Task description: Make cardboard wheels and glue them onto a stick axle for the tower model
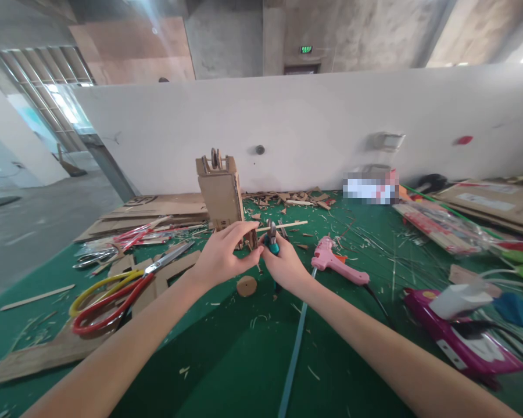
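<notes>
My left hand point(224, 253) grips a small cardboard piece point(250, 237) between thumb and fingers, beside the foot of a tall cardboard tower point(221, 200). The tower stands upright with small discs on a rod at its top. Close by on the right, my right hand point(287, 268) is closed around teal-handled pliers point(272, 242), their metal head pointing up. A thin wooden stick point(294, 224) reaches out to the right behind the pliers' head; whether the jaws touch it I cannot tell. Just below my hands lies a round cardboard disc point(246, 286).
Large red-and-yellow scissors point(113, 296) rest on cardboard strips at left. A pink glue gun point(337, 261) with a blue glue stick lies to the right. Beyond it sits a magenta power strip point(462, 337) with plugs and cables. Cardboard scraps point(287, 200) lie along the white partition point(192, 133).
</notes>
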`<state>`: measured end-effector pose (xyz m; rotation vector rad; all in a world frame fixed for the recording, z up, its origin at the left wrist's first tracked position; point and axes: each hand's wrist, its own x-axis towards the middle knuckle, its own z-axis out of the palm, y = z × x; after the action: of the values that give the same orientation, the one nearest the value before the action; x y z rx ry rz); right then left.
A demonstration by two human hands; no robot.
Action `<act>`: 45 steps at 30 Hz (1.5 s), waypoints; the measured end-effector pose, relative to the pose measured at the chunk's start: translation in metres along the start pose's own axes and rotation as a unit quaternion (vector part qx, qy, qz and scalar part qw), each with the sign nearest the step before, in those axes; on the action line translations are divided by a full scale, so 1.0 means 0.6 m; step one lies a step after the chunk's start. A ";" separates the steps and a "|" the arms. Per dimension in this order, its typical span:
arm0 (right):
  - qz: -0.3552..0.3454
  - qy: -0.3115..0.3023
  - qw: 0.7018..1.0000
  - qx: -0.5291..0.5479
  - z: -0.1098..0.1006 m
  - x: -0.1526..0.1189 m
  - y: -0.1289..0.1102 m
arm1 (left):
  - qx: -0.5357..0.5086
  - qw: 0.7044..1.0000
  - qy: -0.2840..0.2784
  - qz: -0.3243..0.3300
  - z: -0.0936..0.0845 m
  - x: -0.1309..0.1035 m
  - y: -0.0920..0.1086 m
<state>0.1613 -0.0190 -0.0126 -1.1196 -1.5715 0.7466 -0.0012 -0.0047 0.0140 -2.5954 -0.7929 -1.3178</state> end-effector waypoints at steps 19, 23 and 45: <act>-0.016 0.058 0.998 -0.004 0.012 -0.001 0.010 | 0.028 0.999 0.032 0.032 0.003 -0.004 0.007; -0.005 0.068 0.998 -0.014 0.013 0.001 0.009 | 0.044 0.997 0.051 0.027 0.008 -0.006 0.011; 0.183 -0.183 0.927 0.271 0.038 0.045 -0.034 | 0.147 0.985 0.065 -0.064 -0.037 0.023 -0.004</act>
<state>0.1326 -0.0001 0.0091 -0.8894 -1.3257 1.6088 -0.0117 -0.0047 0.0378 -2.2413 -1.0568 -1.2750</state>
